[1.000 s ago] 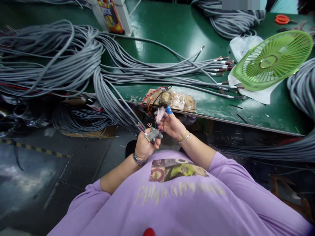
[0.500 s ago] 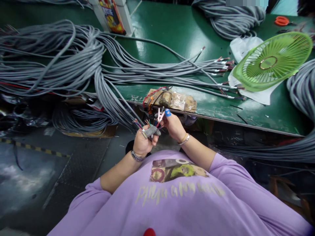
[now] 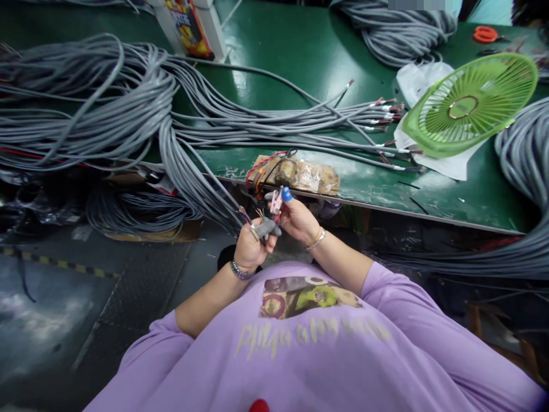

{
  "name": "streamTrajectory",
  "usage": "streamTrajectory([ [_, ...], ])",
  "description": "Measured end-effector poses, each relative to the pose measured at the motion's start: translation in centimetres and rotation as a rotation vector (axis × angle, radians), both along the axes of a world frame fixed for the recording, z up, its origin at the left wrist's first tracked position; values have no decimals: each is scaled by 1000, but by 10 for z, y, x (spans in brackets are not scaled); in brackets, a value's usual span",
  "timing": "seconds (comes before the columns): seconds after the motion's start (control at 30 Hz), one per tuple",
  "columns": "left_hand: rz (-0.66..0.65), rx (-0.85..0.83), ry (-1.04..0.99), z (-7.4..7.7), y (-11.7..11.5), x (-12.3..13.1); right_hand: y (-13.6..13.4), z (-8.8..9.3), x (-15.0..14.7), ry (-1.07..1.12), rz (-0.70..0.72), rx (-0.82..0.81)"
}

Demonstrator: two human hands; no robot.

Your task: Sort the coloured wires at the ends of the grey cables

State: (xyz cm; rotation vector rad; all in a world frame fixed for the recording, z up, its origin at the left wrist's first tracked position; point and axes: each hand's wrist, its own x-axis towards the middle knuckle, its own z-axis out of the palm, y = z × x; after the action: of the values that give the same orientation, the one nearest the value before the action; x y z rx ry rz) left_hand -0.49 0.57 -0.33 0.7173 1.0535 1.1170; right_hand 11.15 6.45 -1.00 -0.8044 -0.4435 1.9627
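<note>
My left hand (image 3: 250, 248) is closed around the end of a grey cable, its thumb and fingertips wrapped in grey finger covers. Thin coloured wires (image 3: 261, 214) fan out above those fingers, and more wire ends (image 3: 245, 214) stick up beside the thumb. Close by on the right, my right hand (image 3: 300, 222) grips a small pale pink tool (image 3: 275, 201) like a clip, between thumb and fingers. Blue tape covers this thumb's tip. The tool stands just above the fanned wires; whether its jaws touch one is too small to tell.
A taped cardboard block (image 3: 306, 175) with red and black leads sits at the green bench's (image 3: 274, 51) front edge. Grey cable bundles (image 3: 107, 103) spread across the left, their stripped ends pointing right. A green fan (image 3: 480, 109) and orange-handled scissors (image 3: 485, 34) lie on the right.
In my right hand the pink tool has turned, showing its flat side with holes where its spread arms showed before. My left hand keeps its hold on the cable.
</note>
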Motion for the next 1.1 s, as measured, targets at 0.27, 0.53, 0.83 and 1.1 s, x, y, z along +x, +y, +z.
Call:
streamTrajectory([
  [0.27, 40, 26, 26, 1, -9, -1, -1, 1, 7, 25, 112, -21],
  [0.53, 142, 123, 44, 1, -18, 1, -3, 4, 11, -38, 105, 47],
  [0.83, 149, 134, 33, 2, -8, 10, -4, 3, 7, -23, 82, 6],
  [1.1, 167, 135, 17, -3, -6, 10, -3, -7, 2, -55, 22, 68],
])
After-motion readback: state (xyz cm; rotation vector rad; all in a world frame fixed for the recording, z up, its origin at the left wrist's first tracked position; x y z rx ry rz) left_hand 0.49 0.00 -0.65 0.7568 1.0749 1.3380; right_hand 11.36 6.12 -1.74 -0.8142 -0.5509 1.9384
